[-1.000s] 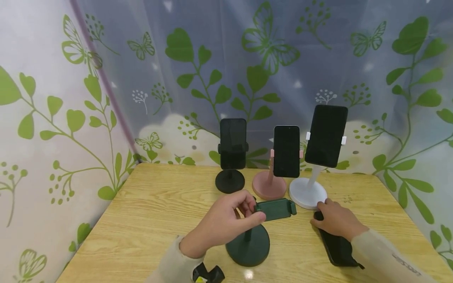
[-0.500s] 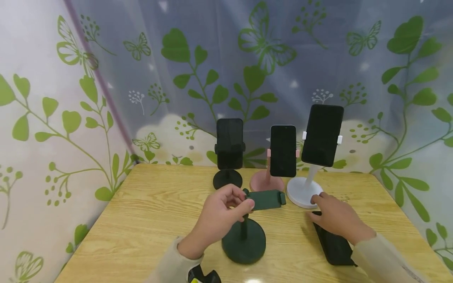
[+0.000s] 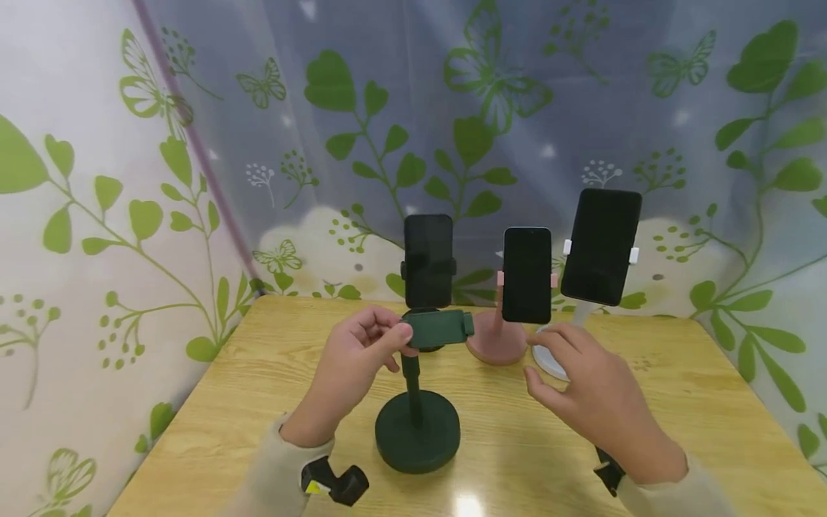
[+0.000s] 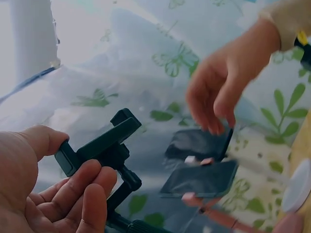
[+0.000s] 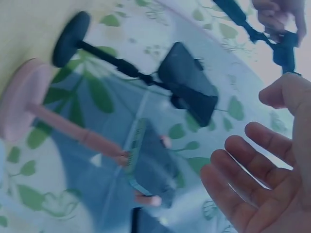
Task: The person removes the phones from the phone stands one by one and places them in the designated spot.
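Observation:
My left hand (image 3: 349, 366) pinches the left end of the clamp on a dark green phone stand (image 3: 418, 438). In the left wrist view the thumb presses the clamp's end piece (image 4: 68, 158) with the fingers beneath it; nothing sits in the clamp. The stand's round base is at the table's front middle. My right hand (image 3: 597, 391) hovers in front of the white stand (image 3: 548, 362), its fingers loosely bent. The right wrist view shows the right palm (image 5: 267, 204) with nothing in it. The phone lying on the table earlier is mostly hidden behind the right forearm.
Behind stand a black phone stand (image 5: 68, 41), a pink one (image 3: 494, 345) and the white one. They hold a black phone (image 3: 428, 262), a smaller phone (image 3: 526, 276) and a larger phone (image 3: 601, 248). A patterned curtain (image 3: 388, 93) rises behind the wooden table (image 3: 245, 402).
The left hand has shifted left and up with the green clamp, and the stand moved left. The right hand has lifted from the lying phone and moved left.

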A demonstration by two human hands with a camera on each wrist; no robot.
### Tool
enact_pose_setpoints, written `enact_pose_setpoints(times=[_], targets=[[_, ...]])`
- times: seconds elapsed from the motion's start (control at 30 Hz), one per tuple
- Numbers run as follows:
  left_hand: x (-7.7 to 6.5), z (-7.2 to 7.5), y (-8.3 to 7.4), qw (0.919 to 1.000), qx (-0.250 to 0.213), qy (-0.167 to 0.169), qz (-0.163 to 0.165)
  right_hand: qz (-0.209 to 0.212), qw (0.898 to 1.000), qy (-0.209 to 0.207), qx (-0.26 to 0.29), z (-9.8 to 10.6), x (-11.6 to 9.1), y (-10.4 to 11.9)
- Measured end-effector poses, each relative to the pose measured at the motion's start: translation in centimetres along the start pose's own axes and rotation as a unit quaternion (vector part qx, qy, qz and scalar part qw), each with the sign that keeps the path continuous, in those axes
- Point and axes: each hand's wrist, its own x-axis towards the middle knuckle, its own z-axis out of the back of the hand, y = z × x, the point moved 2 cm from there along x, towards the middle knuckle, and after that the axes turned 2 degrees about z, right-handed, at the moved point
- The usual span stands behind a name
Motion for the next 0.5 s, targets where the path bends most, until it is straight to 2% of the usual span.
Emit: enact_pose_setpoints(times=[0.17, 0.33, 0.5], targets=[[0.5, 2.9, -0.2, 0.9984, 0.024, -0.05, 0.007, 0.007, 1.0, -0.016, 0.022, 0.3, 0.8, 1.6], [2.0, 5.9, 0.0, 0.9946, 0.028, -0.1, -0.001, 0.019, 0.998, -0.029, 0.047, 0.5, 1.9, 3.3], [3.6, 7.8, 0.6, 0.991, 0.021, -0.132, -0.008, 0.027, 0.997, -0.052, 0.049, 0.3, 2.2, 3.8]])
